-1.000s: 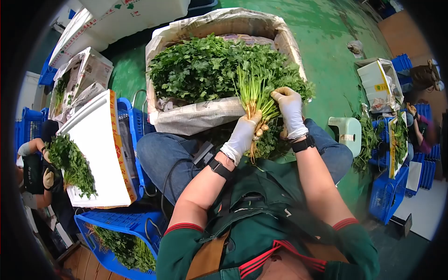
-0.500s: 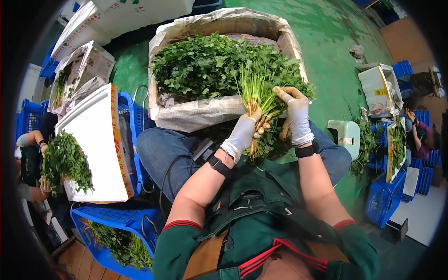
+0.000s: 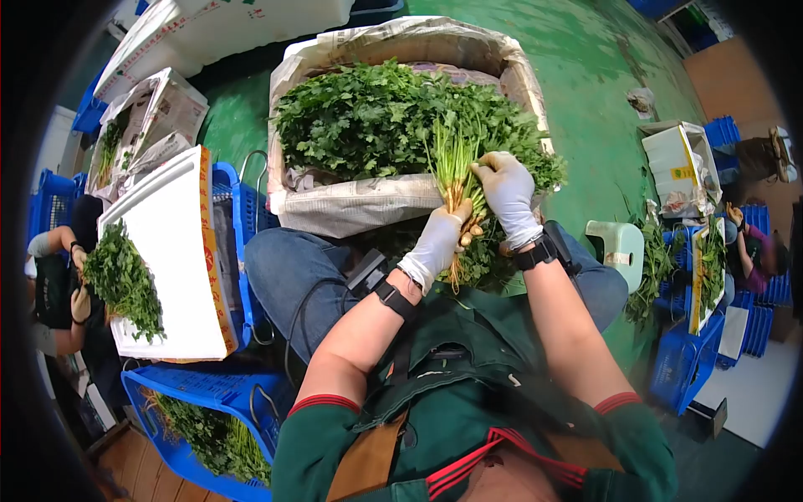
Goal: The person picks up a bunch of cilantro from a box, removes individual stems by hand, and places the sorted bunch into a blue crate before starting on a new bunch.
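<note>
My left hand, in a white glove, is closed around the pale lower stems of a bunch of leafy greens. Bulb-like root ends and thin roots stick out below its fingers. On the bunch's right side, my gloved right hand has its fingers pinched together at the stems. The leaves point away from me, over the near rim of a newspaper-lined box. Inside this box lies a thick heap of the same greens. More leaves show in shadow beneath my hands, between my knees.
To the left stand a white foam lid with greens on it and a blue crate holding more greens. A co-worker's hands are at those greens. At right are a pale green stool and another seated person.
My right hand has turned and shifted slightly left, closer against the stems. The left hand keeps its hold on the bunch. At far left, the co-worker's greens have moved a little.
</note>
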The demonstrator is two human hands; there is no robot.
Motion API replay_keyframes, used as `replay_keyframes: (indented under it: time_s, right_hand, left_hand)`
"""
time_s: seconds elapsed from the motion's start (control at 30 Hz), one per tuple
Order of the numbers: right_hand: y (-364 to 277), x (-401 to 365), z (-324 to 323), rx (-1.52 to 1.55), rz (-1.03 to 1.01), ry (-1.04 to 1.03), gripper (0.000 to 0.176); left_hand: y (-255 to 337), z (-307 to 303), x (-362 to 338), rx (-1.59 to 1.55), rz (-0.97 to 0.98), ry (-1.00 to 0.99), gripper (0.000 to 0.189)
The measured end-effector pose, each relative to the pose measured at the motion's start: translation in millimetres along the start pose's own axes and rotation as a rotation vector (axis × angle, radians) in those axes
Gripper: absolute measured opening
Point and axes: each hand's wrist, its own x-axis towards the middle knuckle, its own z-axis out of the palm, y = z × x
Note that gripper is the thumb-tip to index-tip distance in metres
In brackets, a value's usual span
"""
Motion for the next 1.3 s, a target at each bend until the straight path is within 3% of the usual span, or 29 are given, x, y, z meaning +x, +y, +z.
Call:
replay_keyframes:
  time_s: [0.1, 0.17, 0.27, 0.3, 0.37, 0.43, 0.47, 0.5, 0.57, 0.63, 0.7, 0.8, 0.83, 0.93, 1.03, 1.07, 1.17, 1.3]
  right_hand:
    - [5.6, 6.7, -3.7, -0.057, 0.148, 0.094, 0.025]
    - [29.3, 22.9, -7.5, 0.179, 0.171, 0.245, 0.021]
    - [15.9, 20.7, -45.8, 0.666, 0.069, 0.155, 0.017]
    - [4.5, 9.1, -68.1, 0.662, 0.071, 0.155, 0.017]
    - [-10.7, -14.8, -99.4, 0.494, -0.117, -0.606, 0.024]
    - [-12.5, -27.6, -91.5, 0.106, -0.106, -0.813, 0.032]
    - [-7.2, -26.9, -75.6, 0.234, -0.065, -0.576, 0.043]
    - [-4.6, -18.0, -55.7, 0.141, 0.127, -0.372, 0.047]
    - [-22.3, -6.4, -37.3, -0.121, 0.177, -0.167, 0.040]
    - [-17.9, 2.3, -11.9, -0.241, 0.203, -0.218, 0.043]
    - [2.0, 5.7, 2.7, -0.160, 0.184, -0.158, 0.040]
    - [16.7, -1.2, 3.0, 0.442, 0.323, -0.163, 0.025]
    - [16.3, -5.4, -0.9, 0.438, 0.325, -0.163, 0.025]
    - [11.8, -23.9, -5.4, 0.782, 0.129, 0.012, 0.017]
    - [8.4, -44.9, -1.8, 0.775, -0.020, -0.014, 0.017]
    - [-3.0, -53.7, -16.8, 0.605, 0.075, -0.151, 0.019]
    - [-3.3, -66.7, -13.8, 0.509, -0.076, -0.120, 0.017]
    - [-20.2, -71.4, -24.8, 0.733, 0.082, -0.174, 0.017]
  left_hand:
    - [-1.6, 0.9, 2.7, -0.035, -0.026, 0.011, 0.019]
    - [-0.9, 1.3, -1.2, -0.035, -0.026, 0.009, 0.019]
    - [0.0, 2.7, 0.4, -0.004, -0.029, 0.035, 0.019]
    - [-1.4, 1.0, 2.4, -0.002, -0.020, 0.017, 0.019]
    - [-2.0, -0.6, 3.8, -0.008, -0.010, 0.003, 0.019]
    - [-4.6, 1.3, 3.6, 0.000, 0.011, 0.018, 0.019]
    - [-7.0, 2.9, 3.5, 0.002, 0.006, 0.012, 0.019]
    - [-8.3, 3.7, 3.2, 0.001, 0.016, 0.016, 0.018]
    - [-8.6, 3.3, 1.9, 0.011, 0.034, 0.026, 0.018]
    - [-8.1, 5.6, 1.4, 0.055, 0.044, 0.067, 0.017]
    - [-3.1, 6.5, -1.8, 0.051, 0.039, 0.063, 0.017]
    - [-3.7, 1.1, 1.0, 0.051, 0.009, 0.045, 0.021]
    - [-2.0, 0.6, 0.6, -0.023, -0.005, 0.006, 0.023]
    - [-0.9, -2.1, 2.8, -0.108, -0.020, -0.041, 0.028]
    - [-1.6, -1.4, 4.7, -0.151, -0.028, -0.017, 0.029]
    - [-2.8, -3.3, 6.4, -0.182, -0.052, -0.021, 0.028]
    - [-1.2, -2.4, 5.2, -0.189, -0.097, 0.018, 0.028]
    - [-14.3, -9.8, 18.7, -0.216, -0.011, -0.034, 0.019]
